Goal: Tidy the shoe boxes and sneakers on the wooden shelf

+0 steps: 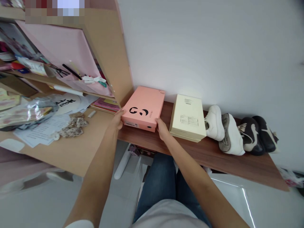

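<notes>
On the brown board [190,151], left end: the pink box [145,103] lies flat, its back near the pale wall [190,47], beside the tan desk [91,142].
Left hand: my left hand [118,119] is clamped on the box's front left corner, thumb on top; the fingers underneath are mostly hidden.
Right hand: my right hand [162,129] grips the front right corner the same way, so both stand apart with the box between them.
Step in hand: I judge this to be steadying or placing the box; whether it bears fully on the board I cannot tell.
Next move: it seems to call for even pressure at both corners, keeping the box square and off its neighbour.
Pink box writing: "JOSINY" runs up the top near bold black shapes, one like a G; the front has a pale label too small to read.
Cream box: the cream box [188,114], just to the right, carries fine print and what looks like a barcode, none legible to me.
Shoes: the white shoes [215,123] and black shoes [252,139] show no readable name.
</notes>
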{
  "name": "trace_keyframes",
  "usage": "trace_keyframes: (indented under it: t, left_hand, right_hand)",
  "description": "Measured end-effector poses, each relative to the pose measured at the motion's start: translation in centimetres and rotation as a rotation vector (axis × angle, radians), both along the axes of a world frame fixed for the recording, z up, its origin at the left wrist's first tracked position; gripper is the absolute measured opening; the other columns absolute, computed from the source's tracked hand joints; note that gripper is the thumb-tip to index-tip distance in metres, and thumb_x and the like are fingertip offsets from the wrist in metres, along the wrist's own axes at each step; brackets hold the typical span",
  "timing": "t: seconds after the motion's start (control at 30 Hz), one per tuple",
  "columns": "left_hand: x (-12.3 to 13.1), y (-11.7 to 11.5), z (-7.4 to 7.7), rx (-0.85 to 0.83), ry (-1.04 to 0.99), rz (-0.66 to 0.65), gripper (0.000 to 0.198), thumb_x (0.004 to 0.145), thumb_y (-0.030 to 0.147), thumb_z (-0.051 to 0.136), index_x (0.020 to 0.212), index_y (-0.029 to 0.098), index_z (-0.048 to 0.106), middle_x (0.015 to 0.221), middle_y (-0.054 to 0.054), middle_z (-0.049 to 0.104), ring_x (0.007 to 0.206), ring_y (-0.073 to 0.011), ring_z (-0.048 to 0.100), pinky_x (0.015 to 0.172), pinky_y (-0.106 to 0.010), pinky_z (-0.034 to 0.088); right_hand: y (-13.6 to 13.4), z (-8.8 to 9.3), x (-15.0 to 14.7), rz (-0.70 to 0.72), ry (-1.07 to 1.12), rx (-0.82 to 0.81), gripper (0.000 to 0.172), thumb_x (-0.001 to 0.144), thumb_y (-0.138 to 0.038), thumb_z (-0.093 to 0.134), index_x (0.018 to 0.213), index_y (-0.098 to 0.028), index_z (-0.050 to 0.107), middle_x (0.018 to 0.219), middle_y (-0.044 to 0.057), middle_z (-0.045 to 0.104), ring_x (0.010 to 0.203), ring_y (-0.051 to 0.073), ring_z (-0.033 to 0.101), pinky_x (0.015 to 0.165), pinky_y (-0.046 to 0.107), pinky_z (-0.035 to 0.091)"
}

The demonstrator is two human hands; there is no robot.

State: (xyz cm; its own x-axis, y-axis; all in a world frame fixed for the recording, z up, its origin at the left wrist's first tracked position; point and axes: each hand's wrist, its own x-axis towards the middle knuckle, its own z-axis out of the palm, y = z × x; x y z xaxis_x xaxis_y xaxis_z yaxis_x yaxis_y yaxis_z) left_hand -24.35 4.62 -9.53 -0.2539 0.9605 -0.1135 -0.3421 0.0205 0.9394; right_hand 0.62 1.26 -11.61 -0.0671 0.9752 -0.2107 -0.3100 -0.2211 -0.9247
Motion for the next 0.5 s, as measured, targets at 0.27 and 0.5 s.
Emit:
trace_keyframes:
  t: [0.27,0.5]
  left_hand:
    - [0.06,0.52,-0.61,0.012,-0.030,-0.020,0.049,0.066,0.023,0.072,0.114,0.012,0.068,0.089,-0.009,0.075,0.063,-0.0161,0.066,0.043,-0.019,0.047]
    - [0.63,0.66,-0.68,0.011,-0.028,0.024,0.047,0.069,0.022,0.070,0.115,0.013,0.068,0.096,-0.010,0.075,0.080,-0.0210,0.070,0.059,-0.025,0.056]
  right_hand:
    - [0.50,-0.68,0.01,0.015,-0.010,0.006,0.049,0.080,-0.043,0.056,0.125,-0.026,0.061,0.133,0.000,0.064,0.120,0.020,0.058,0.109,0.036,0.038]
    - [0.59,-0.41,0.24,0.024,-0.077,0.046,0.053,0.085,-0.047,0.051,0.133,-0.025,0.055,0.136,0.000,0.061,0.125,0.019,0.056,0.110,0.035,0.037]
